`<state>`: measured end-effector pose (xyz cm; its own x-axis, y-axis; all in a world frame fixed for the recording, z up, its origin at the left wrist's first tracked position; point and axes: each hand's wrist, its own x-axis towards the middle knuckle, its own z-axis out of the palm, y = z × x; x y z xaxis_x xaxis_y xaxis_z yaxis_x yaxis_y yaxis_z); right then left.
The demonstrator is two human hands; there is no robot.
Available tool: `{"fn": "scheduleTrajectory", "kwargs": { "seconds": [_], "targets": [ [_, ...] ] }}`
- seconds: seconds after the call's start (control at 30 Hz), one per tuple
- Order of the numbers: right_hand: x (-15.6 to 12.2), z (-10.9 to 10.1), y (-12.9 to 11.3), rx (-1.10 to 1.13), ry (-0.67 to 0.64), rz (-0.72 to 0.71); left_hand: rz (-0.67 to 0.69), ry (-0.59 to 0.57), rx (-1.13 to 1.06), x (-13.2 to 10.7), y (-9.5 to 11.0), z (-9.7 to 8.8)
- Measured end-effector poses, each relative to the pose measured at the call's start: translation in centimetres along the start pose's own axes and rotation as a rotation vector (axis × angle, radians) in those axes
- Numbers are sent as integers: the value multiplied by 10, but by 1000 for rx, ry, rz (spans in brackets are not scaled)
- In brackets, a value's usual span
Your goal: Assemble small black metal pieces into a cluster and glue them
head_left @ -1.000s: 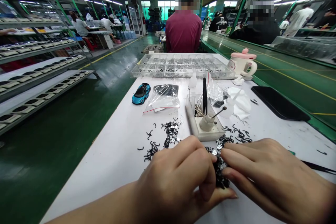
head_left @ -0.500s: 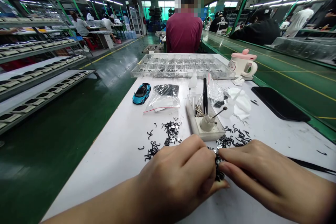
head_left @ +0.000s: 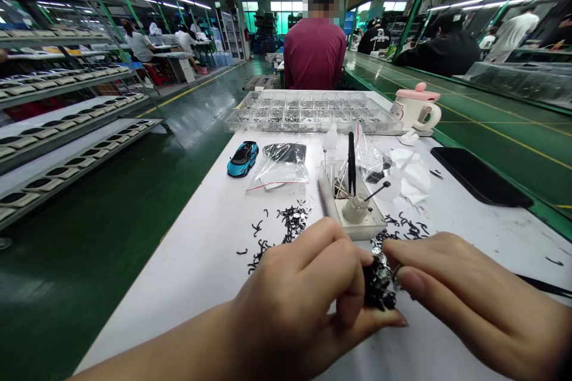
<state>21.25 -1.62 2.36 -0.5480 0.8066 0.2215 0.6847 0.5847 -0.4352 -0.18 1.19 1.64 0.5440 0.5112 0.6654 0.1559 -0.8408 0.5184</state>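
Observation:
My left hand is closed around a lumpy black piece with shiny silver spots, which sticks out between its thumb and fingers. Right beside it, my right hand pinches thumb and forefinger together at the piece's edge; a small dark sliver shows between the tips, too small to name. Small curved black bits lie in a loose pile beyond my left hand, some mixed with silver ones. More black bits are scattered beyond my right hand. The palm side of both hands is hidden.
A white box holds a small bottle, swabs and black tweezers. Behind are a toy car, a plastic bag, a compartment tray, a lidded mug and a phone. A person sits ahead.
My right hand has moved a little to the right, away from my left. More of the black and silver piece now shows between them. My left thumb reaches slightly further right.

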Motion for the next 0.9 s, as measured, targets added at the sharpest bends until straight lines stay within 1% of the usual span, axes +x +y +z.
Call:
{"fn": "scheduleTrajectory", "kwargs": {
  "seconds": [0.1, 0.17, 0.4, 0.53, 0.7, 0.77, 0.9],
  "targets": [
    [3, 2, 1, -18, 43, -68, -19, 10, -2, 1, 0, -1],
    [4, 2, 2, -1, 42, -90, -31, 11, -12, 2, -1, 0],
    [1, 8, 8, 21, -23, -82, -82, -15, -33, 3, 1, 1],
    [-1, 10, 10, 16, -4, -113, -103, -27, -49, 3, 3, -1],
    [-2, 11, 10, 18, -7, -94, -119, -35, -64, 2, 2, 0],
    [-2, 13, 10, 13, 9, -101, -141, -28, -66, 2, 2, 1],
    [-1, 16, 11, -21, 50, -122, -132, -14, -71, 3, 2, 1]
  ]
}}
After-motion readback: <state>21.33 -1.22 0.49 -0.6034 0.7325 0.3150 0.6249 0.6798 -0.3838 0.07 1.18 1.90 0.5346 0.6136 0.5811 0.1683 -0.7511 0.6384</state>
